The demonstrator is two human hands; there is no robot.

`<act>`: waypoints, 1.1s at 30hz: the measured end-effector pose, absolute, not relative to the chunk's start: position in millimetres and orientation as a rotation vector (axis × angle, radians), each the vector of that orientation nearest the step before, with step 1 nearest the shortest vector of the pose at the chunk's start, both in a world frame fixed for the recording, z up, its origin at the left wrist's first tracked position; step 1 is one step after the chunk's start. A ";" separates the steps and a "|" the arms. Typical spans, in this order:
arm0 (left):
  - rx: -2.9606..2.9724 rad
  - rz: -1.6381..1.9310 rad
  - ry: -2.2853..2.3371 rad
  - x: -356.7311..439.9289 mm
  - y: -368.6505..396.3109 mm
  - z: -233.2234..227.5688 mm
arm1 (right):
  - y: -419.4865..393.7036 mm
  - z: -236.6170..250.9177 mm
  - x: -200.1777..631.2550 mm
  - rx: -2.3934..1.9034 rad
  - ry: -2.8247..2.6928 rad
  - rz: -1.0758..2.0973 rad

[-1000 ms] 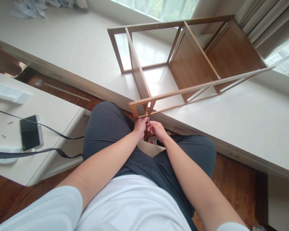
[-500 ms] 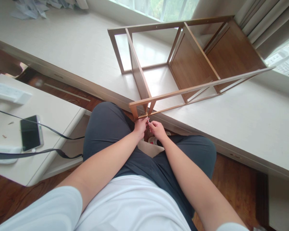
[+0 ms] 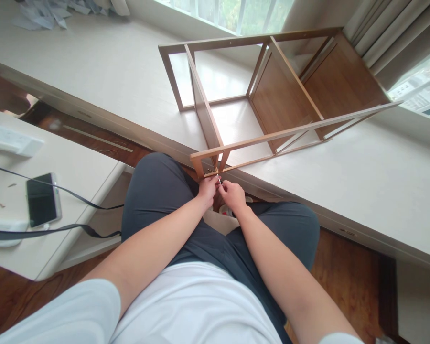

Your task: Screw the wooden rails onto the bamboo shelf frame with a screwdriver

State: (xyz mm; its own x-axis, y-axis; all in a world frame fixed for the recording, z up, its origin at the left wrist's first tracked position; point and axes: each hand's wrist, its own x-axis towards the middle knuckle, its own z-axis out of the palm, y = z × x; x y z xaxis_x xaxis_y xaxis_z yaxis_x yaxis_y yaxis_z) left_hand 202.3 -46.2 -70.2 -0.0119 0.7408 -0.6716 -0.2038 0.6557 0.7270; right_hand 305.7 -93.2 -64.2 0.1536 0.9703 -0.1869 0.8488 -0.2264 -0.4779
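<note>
Two hands: left hand (image 3: 208, 187) and right hand (image 3: 232, 195) pinch a small metal tool (image 3: 219, 179) together.
Tool: at near corner of wooden shelf frame (image 3: 272, 95) (lying sideways).
Left: phone (image 3: 43, 199).

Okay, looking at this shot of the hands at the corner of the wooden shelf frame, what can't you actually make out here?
All from the head view:
- The small metal piece between the left hand and right hand: too small to identify.
- The joint at the wooden shelf frame corner: partly behind its own rails.
- Items between the knees: covered by both hands.
- Phone screen: dark, nothing readable.
- Paper scraps: cut off by the top edge.
</note>
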 end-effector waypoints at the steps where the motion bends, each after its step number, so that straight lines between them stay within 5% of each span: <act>1: 0.491 0.800 1.395 202.4 -46.2 -70.0 | -93.2 -65.4 306.5 -2.159 -1.742 0.690; 22: 0.528 0.757 1.412 201.5 -45.0 -78.3 | -89.8 -91.9 316.4 -1.543 -0.993 1.447; 33: 0.509 0.760 1.402 198.6 -45.3 -74.6 | -90.5 -84.7 314.7 -1.527 -0.983 1.519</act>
